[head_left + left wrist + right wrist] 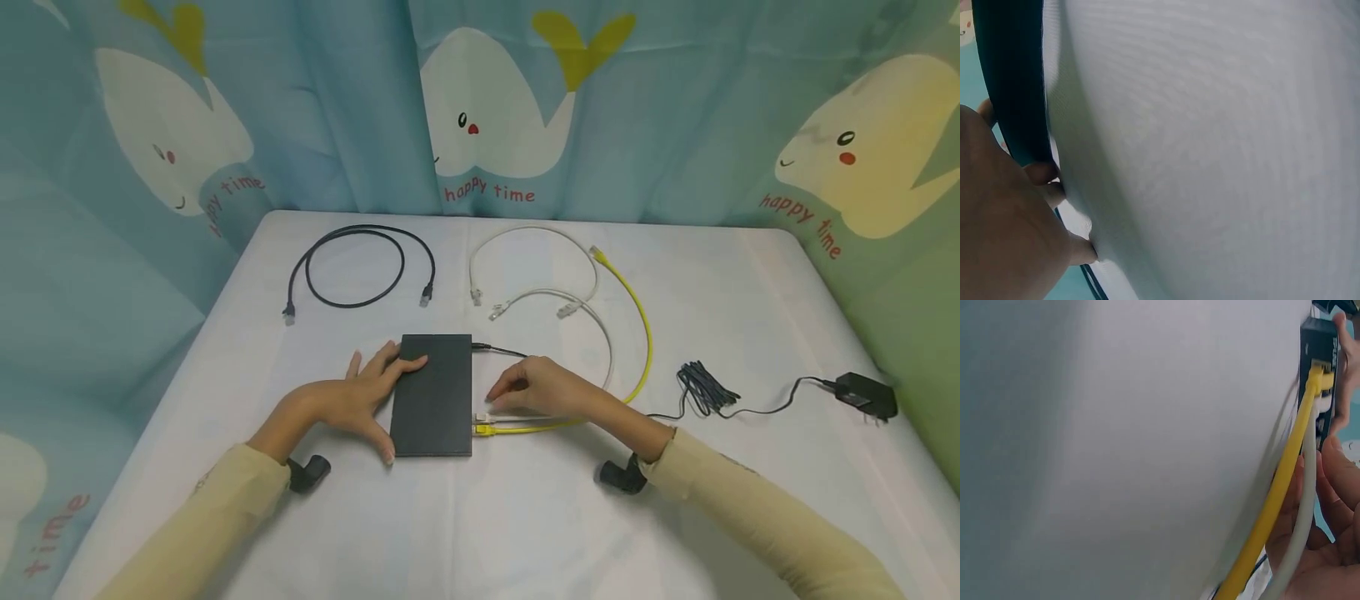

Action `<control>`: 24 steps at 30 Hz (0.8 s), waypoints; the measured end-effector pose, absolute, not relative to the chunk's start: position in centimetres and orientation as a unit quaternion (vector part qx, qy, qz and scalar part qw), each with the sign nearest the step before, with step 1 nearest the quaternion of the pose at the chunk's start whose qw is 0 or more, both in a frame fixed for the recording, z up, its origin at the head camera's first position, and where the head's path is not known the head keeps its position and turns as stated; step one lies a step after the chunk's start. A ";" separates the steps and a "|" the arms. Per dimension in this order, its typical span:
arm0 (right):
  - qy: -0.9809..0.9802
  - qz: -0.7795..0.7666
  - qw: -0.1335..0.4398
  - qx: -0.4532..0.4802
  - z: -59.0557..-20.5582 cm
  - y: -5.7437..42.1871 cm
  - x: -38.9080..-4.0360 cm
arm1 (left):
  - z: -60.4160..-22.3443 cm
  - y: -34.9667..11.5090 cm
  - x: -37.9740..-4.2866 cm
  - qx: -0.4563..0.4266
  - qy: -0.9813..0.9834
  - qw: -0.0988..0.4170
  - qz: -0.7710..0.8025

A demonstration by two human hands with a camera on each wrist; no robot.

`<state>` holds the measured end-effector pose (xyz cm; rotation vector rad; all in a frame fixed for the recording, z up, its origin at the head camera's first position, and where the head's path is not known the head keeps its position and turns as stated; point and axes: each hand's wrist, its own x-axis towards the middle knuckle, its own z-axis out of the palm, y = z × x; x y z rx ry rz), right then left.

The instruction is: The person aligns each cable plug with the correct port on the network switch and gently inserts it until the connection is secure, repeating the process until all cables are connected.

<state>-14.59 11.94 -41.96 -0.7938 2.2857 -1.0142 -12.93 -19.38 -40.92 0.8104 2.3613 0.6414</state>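
Note:
A flat black box with network ports (pixel 432 396) lies on the table in the head view. My left hand (pixel 352 408) is spread along its left side, one fingertip on the top, the thumb at the near left corner. A yellow network cable (pixel 525 430) and a white network cable (pixel 1309 475) are plugged side by side into its right side. By that side my right hand (pixel 543 388) hovers close over the white cable, fingers loosely bent and nothing pinched between them. A thin black power lead (pixel 498 349) enters the box nearer its far corner.
A coiled dark network cable (pixel 401 271) lies at the back left. Behind the box is a loose white cable (pixel 534 228), overlapping the plugged white one. A black power adapter (pixel 866 395) and its bundled cord (pixel 705 390) lie at the right. A whale-print curtain (pixel 337 108) hangs behind the table.

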 end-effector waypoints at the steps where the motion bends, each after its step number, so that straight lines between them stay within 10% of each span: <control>1: 0.844 -0.372 0.252 -0.293 -41.9 12.2 -14.7 | -40.9 -19.4 -12.9 0.301 0.880 0.279 0.238; 24: 0.886 -0.354 0.148 -0.260 -40.9 14.8 -17.6 | -40.9 -19.2 -12.7 0.297 0.881 0.277 0.242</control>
